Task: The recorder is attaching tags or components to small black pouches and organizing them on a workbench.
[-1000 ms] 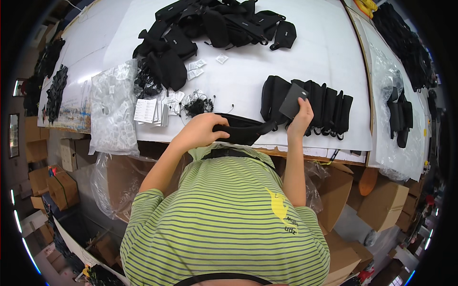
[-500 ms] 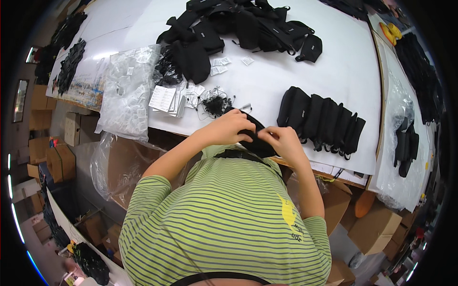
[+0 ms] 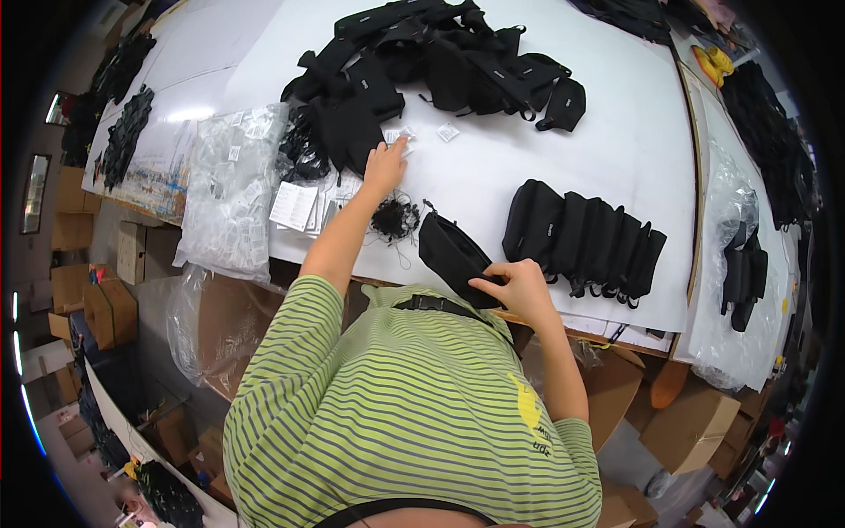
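Pinched between the thumb and fingers of my right hand [image 3: 519, 290] is the edge of a black zip pouch [image 3: 453, 251]. The pouch lies slantwise at the table's front edge, its long opening facing up. My left hand [image 3: 385, 167] is stretched away over the table, fingers extended, with its fingertips at a small white sachet [image 3: 400, 134]. Another white sachet [image 3: 448, 132] lies a little to the right of it. Between my arms sits a tangle of thin black cords [image 3: 395, 217].
A row of black pouches [image 3: 572, 233] stands at the right. At the back is a heap of black pouches [image 3: 440, 66]. White printed cards [image 3: 295, 205] and a clear bag of sachets [image 3: 231, 194] lie at the left. Cardboard boxes [image 3: 691, 427] stand below the table.
My left hand has let go of the black pouch and reached forward to the sachets. My right hand keeps hold of the pouch, which now lies more open to view.
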`<state>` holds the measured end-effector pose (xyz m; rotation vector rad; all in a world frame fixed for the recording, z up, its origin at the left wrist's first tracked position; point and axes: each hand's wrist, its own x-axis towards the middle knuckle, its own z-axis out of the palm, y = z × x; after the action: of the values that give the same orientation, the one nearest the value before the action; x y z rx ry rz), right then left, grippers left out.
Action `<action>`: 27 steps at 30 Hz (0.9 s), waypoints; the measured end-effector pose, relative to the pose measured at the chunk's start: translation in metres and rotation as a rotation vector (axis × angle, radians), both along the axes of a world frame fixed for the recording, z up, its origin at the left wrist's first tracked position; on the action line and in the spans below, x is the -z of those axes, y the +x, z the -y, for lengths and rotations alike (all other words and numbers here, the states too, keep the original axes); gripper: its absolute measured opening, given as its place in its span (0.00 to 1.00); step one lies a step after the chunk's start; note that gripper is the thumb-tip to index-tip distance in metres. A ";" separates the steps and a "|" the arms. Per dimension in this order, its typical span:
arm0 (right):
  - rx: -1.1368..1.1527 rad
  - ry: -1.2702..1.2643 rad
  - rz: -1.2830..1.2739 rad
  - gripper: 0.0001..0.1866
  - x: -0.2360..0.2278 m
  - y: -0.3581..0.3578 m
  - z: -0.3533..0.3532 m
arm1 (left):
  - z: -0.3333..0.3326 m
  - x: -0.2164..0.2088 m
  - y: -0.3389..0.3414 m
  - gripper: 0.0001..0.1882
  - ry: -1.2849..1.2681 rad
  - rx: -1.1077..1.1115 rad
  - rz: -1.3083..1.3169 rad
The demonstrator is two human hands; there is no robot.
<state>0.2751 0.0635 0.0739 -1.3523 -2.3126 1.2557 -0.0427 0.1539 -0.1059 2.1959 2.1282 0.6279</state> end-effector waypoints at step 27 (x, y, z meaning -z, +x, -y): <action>0.047 0.486 0.010 0.11 0.015 0.006 -0.005 | 0.056 -0.175 0.099 0.04 -0.163 0.429 0.724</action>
<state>0.2806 0.0688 0.0590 -1.2265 -2.3619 0.6093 0.0558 0.0979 0.0687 1.8430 1.2622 0.9700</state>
